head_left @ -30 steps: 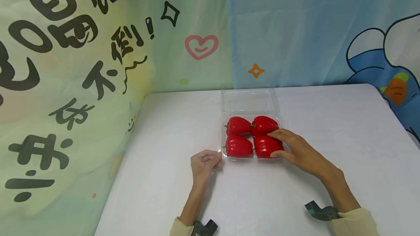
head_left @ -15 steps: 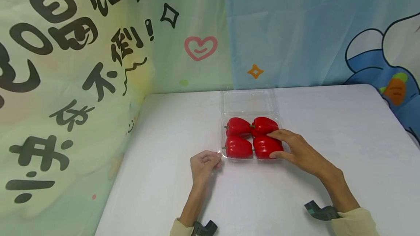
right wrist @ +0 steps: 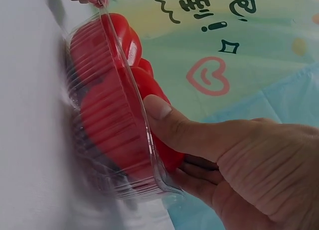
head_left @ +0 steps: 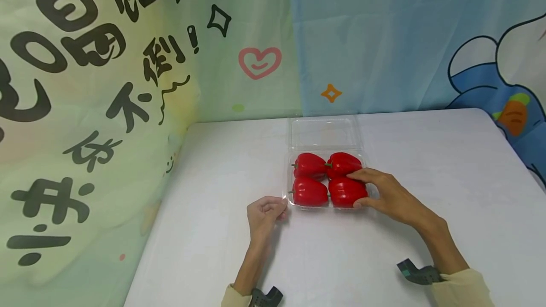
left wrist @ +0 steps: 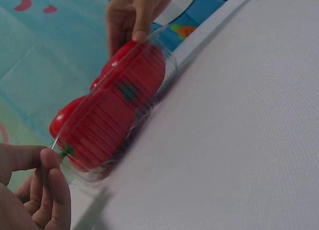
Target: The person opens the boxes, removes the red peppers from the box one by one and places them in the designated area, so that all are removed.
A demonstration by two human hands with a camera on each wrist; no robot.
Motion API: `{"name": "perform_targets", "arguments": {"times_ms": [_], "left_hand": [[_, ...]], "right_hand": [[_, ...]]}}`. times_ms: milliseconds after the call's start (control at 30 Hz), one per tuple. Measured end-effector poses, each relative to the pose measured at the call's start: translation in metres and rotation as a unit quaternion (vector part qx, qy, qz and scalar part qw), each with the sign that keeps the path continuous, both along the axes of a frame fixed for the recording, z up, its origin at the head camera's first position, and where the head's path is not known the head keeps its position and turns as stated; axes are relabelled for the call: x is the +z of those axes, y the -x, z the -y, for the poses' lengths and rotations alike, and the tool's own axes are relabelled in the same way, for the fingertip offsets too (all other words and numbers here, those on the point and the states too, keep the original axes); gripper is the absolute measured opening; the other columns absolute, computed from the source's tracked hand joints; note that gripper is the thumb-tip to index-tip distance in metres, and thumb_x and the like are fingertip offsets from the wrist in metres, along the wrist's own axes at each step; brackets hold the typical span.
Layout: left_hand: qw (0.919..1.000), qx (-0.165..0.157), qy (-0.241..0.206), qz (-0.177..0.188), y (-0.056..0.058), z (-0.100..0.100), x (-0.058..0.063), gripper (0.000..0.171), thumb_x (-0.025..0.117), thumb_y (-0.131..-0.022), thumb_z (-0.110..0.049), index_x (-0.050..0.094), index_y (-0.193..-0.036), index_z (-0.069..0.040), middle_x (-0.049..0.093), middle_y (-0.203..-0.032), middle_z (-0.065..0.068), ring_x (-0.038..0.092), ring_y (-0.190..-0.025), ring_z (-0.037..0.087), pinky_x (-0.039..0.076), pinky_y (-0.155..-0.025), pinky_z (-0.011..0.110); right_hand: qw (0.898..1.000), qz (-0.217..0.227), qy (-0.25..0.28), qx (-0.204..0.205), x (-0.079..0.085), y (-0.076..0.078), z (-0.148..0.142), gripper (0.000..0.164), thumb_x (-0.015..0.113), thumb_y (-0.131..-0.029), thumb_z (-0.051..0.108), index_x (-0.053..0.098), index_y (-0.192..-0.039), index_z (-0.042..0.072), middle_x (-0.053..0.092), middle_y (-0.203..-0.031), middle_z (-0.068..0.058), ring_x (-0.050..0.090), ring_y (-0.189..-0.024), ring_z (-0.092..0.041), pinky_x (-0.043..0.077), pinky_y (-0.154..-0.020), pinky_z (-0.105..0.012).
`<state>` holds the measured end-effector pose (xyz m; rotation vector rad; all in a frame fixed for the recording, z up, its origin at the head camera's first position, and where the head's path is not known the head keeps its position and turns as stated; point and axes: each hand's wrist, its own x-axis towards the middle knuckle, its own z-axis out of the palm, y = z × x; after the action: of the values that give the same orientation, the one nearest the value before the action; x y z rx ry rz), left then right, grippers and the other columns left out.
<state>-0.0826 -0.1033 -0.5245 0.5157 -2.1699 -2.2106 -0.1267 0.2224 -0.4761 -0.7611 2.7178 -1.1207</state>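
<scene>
Several red bell peppers sit in two rows in a clear plastic clamshell box, its lid folded back flat behind it. My right hand reaches in from the right and holds the front right bell pepper, fingers over its far side and thumb near the box's front corner. In the right wrist view the thumb lies at the rim against the pepper. At the front left corner, my left hand pinches the box's rim between thumb and finger. Beside that corner lies the front left bell pepper, green stem pointing left.
The box rests on a white table near its back edge. Behind and to the left hangs a printed cloth backdrop with dark lettering and cartoon figures. Each wrist wears a dark camera mount, such as the right mount.
The right thumb has shifted slightly outward along the front right pepper. The left hand keeps its pinch on the rim, and the box and peppers stay in place.
</scene>
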Motion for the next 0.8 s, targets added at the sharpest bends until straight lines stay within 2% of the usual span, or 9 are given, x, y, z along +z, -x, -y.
{"name": "perform_targets", "arguments": {"times_ms": [300, 800], "left_hand": [[1.0, 0.001, 0.008, 0.005, 0.0007, -0.001, 0.0017, 0.009, 0.081, -0.095, -0.007, 0.079, -0.098, 0.002, 0.083, -0.09, 0.02, 0.074, -0.069, 0.015, 0.063, -0.071, 0.021], [1.0, 0.003, -0.005, -0.004, 0.0001, -0.0012, 0.0007, 0.007, 0.08, -0.094, -0.003, 0.079, -0.096, 0.003, 0.082, -0.089, 0.022, 0.074, -0.067, 0.017, 0.063, -0.07, 0.022]], "right_hand": [[1.0, 0.023, 0.006, -0.002, 0.0027, -0.0069, -0.0009, 0.071, 0.087, -0.093, 0.016, 0.055, -0.155, 0.006, 0.059, -0.156, -0.021, 0.049, -0.148, -0.048, 0.056, -0.108, -0.067], [1.0, 0.021, -0.004, 0.004, 0.0083, -0.0064, -0.0022, 0.068, 0.082, -0.098, 0.019, 0.053, -0.158, 0.009, 0.056, -0.158, -0.02, 0.048, -0.149, -0.046, 0.055, -0.11, -0.066]]}}
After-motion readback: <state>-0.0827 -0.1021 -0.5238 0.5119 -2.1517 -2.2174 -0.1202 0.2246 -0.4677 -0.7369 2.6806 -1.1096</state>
